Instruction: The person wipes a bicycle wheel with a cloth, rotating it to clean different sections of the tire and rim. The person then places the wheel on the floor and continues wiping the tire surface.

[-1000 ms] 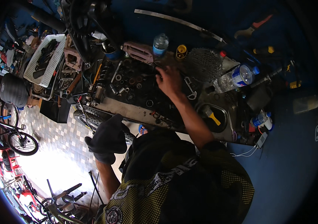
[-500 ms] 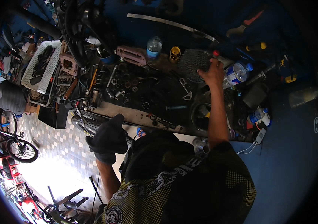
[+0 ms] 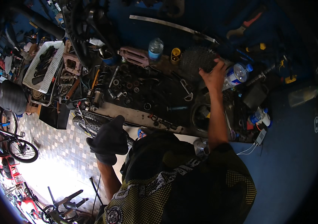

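Observation:
My right hand [image 3: 214, 77] reaches over the far right of the workbench. Its thumb and fingers grip the near right edge of a dark grey, rough-textured thing [image 3: 197, 62], rounded and mesh-like; its kind I cannot make out. Close beside the hand, a clear bottle with a blue cap [image 3: 237, 74] lies tilted. My left forearm comes up at lower left and ends in a bulky dark cloth-like thing [image 3: 109, 139], in front of the bench. This hides my left hand, so its fingers do not show.
On the bench [image 3: 125, 112] lie a C-shaped metal tool [image 3: 186, 89], several small rings and sockets, and a pinkish metal block [image 3: 133, 56]. Behind stand a water bottle [image 3: 155, 48] and a yellow tub [image 3: 175, 55]. A white basket [image 3: 44, 67] holds tools; a bicycle [image 3: 19, 147] stands at left.
The textured thing has shifted slightly away and upward and looks blurred. A red cap seen behind it is now hidden. My right fingers have drawn in to its edge; my left arm has barely moved.

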`<action>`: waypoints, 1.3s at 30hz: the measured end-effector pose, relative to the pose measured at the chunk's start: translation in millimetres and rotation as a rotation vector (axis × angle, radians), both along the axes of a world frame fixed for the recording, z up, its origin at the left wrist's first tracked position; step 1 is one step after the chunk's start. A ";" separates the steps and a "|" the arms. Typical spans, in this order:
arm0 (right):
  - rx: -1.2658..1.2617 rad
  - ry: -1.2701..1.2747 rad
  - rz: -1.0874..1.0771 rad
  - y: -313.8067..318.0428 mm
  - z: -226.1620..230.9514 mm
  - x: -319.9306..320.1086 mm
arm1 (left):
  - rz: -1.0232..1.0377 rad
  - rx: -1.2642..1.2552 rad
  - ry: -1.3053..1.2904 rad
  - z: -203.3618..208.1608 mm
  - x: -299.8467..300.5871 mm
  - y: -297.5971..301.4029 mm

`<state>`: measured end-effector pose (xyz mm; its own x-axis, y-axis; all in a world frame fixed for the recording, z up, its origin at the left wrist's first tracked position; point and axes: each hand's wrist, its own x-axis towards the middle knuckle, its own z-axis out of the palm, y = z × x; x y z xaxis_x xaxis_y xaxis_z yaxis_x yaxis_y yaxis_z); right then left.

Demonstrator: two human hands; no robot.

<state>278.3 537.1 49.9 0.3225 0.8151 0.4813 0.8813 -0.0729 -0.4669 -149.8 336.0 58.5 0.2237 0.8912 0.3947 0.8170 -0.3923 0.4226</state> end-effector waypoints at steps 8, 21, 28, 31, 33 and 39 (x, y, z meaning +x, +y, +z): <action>0.064 -0.095 0.028 -16.2 54.5 15.6 | 0.005 -0.264 0.129 2.9 8.0 10.0; -0.071 -0.171 0.107 -5.1 19.5 -4.9 | 0.023 -0.214 -0.521 -73.4 -25.5 -13.8; -0.146 -0.175 0.161 6.9 -8.8 0.3 | -0.015 -0.171 -0.034 -21.4 -6.6 6.0; -0.153 -0.168 0.172 10.3 -7.4 3.5 | 0.010 -0.223 -0.036 -32.5 -12.6 3.7; -0.197 -0.169 0.173 14.2 -8.1 5.7 | 0.035 -0.215 -0.081 -54.9 -19.6 -0.8; -0.196 -0.283 0.155 17.9 -10.6 12.5 | 0.055 -0.432 -0.524 -75.2 -28.2 -5.4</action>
